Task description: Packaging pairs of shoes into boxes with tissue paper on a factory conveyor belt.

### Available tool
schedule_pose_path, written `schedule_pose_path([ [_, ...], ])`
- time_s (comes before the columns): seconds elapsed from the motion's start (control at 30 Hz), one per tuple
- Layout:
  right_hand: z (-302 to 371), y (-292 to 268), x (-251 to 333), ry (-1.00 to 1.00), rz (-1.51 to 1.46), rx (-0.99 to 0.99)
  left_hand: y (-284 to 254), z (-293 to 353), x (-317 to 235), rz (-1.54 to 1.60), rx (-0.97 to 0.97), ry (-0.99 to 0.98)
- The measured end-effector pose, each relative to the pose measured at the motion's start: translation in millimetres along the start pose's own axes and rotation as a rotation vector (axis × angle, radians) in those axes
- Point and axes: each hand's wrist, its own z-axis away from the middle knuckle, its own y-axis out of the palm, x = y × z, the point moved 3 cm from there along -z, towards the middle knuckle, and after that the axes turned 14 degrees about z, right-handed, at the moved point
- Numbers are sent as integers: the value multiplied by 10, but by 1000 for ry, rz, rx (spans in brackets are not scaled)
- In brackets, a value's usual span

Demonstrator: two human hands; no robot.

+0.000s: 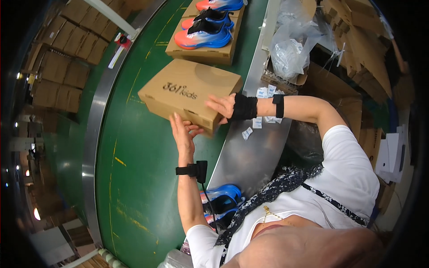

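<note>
Head view | closed brown cardboard shoebox (192, 73) over green conveyor belt (138, 165), nearer than the orange-and-blue sneakers (203, 36) | left hand (182, 134): fingers spread wide against box's near side | right hand (224, 107): holding box's right end, fingers on lid

Shoebox (187, 89) interior hidden; farthest shoe (222, 5) cropped (upper edge).

green conveyor (147, 172), stacked cartons (77, 38), bright lamp (36, 214)
</note>
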Motion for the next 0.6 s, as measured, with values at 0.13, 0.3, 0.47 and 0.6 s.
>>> schedule_pose_path([
  [0.13,-329,-642,145,181,-265,-410,-346,415,-161,-502,-170,117],
  [0.3,-12,-455,17,896,-872,-459,-1829,997,-75,-1097,-280,337],
  [0.47,830,207,110,1338,-1012,245,-2486,1713,326,-651,-500,48],
  [0.6,348,-467,864,830,-586,-168,-2800,1768,598,-767,-527,245],
])
